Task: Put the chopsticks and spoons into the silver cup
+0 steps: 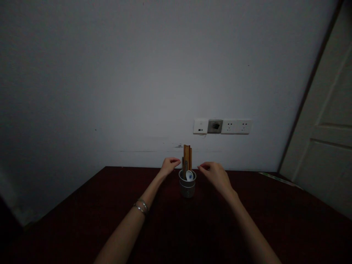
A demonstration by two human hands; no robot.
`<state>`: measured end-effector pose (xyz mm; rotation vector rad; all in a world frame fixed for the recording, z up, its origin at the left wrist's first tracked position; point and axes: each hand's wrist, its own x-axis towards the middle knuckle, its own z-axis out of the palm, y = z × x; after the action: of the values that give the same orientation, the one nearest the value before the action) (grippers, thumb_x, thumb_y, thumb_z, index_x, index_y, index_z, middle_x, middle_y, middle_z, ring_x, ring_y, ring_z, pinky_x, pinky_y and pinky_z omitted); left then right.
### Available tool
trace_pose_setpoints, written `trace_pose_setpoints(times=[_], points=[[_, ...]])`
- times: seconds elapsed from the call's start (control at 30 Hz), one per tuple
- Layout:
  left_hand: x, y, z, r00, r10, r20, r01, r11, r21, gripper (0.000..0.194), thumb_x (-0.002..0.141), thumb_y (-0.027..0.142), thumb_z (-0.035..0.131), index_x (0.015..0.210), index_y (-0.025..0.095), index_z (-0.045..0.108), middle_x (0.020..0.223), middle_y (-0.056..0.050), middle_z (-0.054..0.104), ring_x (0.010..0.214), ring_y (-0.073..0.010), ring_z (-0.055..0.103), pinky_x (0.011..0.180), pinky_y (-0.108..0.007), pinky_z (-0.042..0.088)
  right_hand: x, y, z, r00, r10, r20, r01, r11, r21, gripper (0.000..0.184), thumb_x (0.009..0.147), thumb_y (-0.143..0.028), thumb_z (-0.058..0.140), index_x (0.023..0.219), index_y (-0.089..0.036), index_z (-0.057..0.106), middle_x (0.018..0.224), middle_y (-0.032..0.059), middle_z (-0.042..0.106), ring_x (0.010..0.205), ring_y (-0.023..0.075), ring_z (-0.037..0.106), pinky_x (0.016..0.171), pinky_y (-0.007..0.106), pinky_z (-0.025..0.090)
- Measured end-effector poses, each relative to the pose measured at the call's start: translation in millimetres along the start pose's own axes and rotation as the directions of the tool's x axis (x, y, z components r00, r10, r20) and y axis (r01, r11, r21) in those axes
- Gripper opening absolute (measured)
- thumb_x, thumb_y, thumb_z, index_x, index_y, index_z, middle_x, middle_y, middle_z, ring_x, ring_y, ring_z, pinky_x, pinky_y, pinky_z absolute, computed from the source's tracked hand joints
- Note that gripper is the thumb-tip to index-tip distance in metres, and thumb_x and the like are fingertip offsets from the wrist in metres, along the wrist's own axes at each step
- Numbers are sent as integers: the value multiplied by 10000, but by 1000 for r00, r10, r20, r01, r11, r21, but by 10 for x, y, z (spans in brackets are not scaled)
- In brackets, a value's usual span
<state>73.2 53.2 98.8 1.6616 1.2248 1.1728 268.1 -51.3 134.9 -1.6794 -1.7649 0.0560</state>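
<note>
A small metal cup [187, 187] stands near the far edge of a dark red table [110, 220]. Wooden chopsticks [187, 158] stick upright out of the cup, and a white spoon with a blue mark [189, 175] rests inside it. My left hand [169, 165] hovers just left of the chopsticks with its fingers curled, holding nothing visible. To the right of the cup my right hand [214, 173] has fingers bent and pinched toward the chopsticks, not touching them. Silver bracelets [141, 206] circle my left wrist.
A grey wall rises behind the table with a row of sockets and a switch [222, 126] above the cup. A white door [324, 139] stands at the right. A thin pale strip [277, 179] lies at the table's far right edge.
</note>
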Motion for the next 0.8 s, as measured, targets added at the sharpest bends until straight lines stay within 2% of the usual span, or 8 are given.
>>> trace_pose_setpoints(times=[0.1, 0.23, 0.63, 0.8], points=[[81, 5, 87, 1000, 20, 17, -20, 999, 40, 272, 671, 212, 635, 894, 60, 668, 755, -68, 644, 606, -106, 520, 504, -197, 396, 3, 2, -15, 1000, 7, 0, -7, 1000, 12, 246, 790, -375, 510, 784, -221, 702, 800, 44, 708, 733, 179, 638, 602, 235, 400], [102, -20, 128, 998, 20, 59, -22, 999, 41, 182, 650, 188, 637, 783, 75, 690, 722, -54, 658, 635, -119, 544, 574, -218, 409, 3, 3, -22, 1000, -11, 10, 10, 999, 38, 262, 792, -374, 503, 798, -203, 701, 789, 53, 705, 731, 180, 639, 604, 231, 401], [107, -100, 143, 997, -18, 70, 17, 1000, 14, 167, 649, 221, 631, 718, 84, 697, 551, -5, 597, 474, -78, 448, 489, -207, 333, 4, 16, -13, 1000, -21, 21, 20, 999, 39, 245, 786, -360, 510, 794, -208, 702, 781, 55, 704, 721, 186, 639, 588, 244, 392], [111, -81, 154, 999, -17, 34, 18, 1000, -17, 194, 631, 249, 651, 734, 92, 698, 614, -21, 628, 533, -94, 492, 508, -209, 358, -4, 0, -26, 1000, -19, 20, 19, 1000, 11, 246, 788, -358, 506, 792, -213, 704, 778, 56, 703, 712, 187, 637, 568, 246, 380]])
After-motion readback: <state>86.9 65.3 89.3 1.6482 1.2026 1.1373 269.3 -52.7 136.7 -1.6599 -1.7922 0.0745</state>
